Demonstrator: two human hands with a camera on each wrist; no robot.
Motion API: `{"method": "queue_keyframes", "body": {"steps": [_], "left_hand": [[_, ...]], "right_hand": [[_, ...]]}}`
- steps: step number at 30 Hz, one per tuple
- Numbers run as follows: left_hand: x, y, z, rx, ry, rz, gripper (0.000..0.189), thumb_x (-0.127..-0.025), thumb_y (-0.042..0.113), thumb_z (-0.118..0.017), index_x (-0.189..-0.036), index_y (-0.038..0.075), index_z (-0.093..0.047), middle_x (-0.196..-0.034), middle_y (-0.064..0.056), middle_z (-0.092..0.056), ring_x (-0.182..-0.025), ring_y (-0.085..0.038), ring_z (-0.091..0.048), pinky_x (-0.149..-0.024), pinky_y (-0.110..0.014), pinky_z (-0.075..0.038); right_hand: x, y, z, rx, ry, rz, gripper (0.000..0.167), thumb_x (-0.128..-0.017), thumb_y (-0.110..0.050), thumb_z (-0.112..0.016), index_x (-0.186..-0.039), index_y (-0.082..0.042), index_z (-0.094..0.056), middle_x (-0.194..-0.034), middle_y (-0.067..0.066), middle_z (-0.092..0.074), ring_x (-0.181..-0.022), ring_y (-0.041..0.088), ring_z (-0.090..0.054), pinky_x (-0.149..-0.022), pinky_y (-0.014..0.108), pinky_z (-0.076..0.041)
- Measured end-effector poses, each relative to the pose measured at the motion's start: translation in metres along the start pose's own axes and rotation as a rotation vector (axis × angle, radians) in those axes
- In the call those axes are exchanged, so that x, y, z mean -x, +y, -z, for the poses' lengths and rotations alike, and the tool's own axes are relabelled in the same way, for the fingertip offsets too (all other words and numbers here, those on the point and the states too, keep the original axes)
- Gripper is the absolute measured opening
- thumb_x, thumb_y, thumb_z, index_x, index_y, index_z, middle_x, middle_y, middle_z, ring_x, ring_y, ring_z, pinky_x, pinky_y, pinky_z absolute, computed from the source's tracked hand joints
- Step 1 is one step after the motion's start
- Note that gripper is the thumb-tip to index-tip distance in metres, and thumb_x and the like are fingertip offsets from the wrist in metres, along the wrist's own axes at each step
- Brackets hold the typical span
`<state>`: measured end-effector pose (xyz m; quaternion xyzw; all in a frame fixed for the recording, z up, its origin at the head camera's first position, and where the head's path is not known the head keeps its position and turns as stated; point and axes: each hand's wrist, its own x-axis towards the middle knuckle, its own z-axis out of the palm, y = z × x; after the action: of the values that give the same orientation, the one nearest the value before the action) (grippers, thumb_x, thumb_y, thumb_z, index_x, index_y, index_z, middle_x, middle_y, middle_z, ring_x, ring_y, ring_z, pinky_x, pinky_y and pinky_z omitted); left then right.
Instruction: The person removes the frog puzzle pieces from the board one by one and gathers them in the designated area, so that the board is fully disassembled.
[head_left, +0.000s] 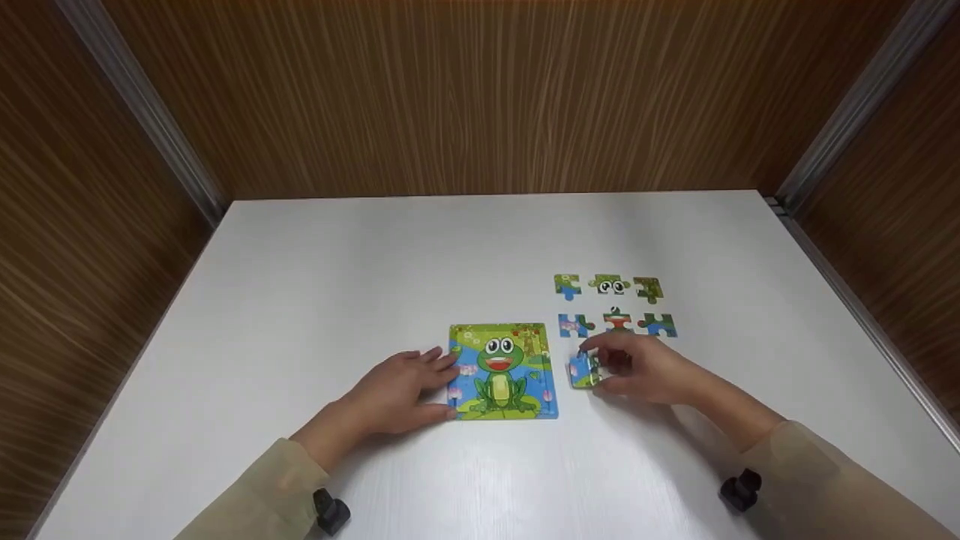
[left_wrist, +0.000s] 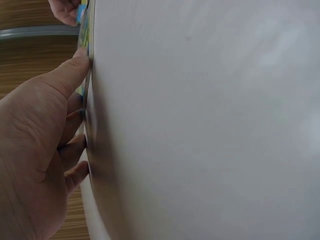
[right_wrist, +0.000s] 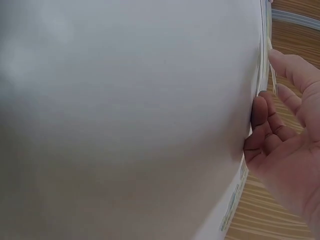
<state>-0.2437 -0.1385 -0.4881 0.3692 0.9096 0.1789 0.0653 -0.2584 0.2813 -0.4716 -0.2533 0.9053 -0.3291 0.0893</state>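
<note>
A square frog picture puzzle board (head_left: pixel 501 375) lies flat on the white table. My left hand (head_left: pixel 401 390) rests at its left side, with the fingertips on the edge and the thumb at the lower left corner. In the left wrist view, the left hand (left_wrist: pixel 37 125) shows its thumb and fingertips along that edge. Just right of the board, my right hand (head_left: pixel 645 367) pinches a blue and green puzzle piece (head_left: pixel 582 370) between thumb and index finger, slightly tilted. The right wrist view shows this puzzle piece (right_wrist: pixel 272 70) edge-on, with the right hand's (right_wrist: pixel 287 115) other fingers curled near the tabletop.
Several loose puzzle pieces lie in two rows beyond the right hand, among them an eyes piece (head_left: pixel 609 285) and a red mouth piece (head_left: pixel 617 320). The white tabletop (head_left: pixel 360 270) meets brown wood-grain panels (head_left: pixel 487 97) at the back and sides.
</note>
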Motion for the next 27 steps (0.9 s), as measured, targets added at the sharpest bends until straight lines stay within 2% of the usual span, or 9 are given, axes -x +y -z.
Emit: {"method": "queue_keyframes", "body": {"steps": [16,27], "left_hand": [[0.0003,-0.0005,-0.0013,-0.005,0.009,0.002,0.068,-0.102,0.049,-0.067,-0.154,0.007,-0.055,-0.163,-0.006,-0.047,-0.154,-0.03,-0.039,-0.123,-0.055,-0.032],[0.0011,0.0,-0.0008,-0.01,0.018,-0.013,0.066,-0.102,0.047,-0.067,-0.154,0.008,-0.057,-0.162,-0.008,-0.047,-0.153,-0.033,-0.04,-0.123,-0.055,-0.033]], "right_hand": [[-0.0013,0.0015,-0.0055,-0.008,-0.003,-0.056,0.053,-0.086,-0.018,-0.091,-0.135,-0.021,-0.069,-0.108,0.001,-0.061,-0.1,0.022,-0.055,-0.078,0.025,-0.047],[-0.0012,0.0014,-0.0064,-0.018,-0.007,-0.054,0.052,-0.086,-0.015,-0.089,-0.134,-0.02,-0.069,-0.105,0.002,-0.06,-0.097,0.023,-0.054,-0.076,0.025,-0.047]]}}
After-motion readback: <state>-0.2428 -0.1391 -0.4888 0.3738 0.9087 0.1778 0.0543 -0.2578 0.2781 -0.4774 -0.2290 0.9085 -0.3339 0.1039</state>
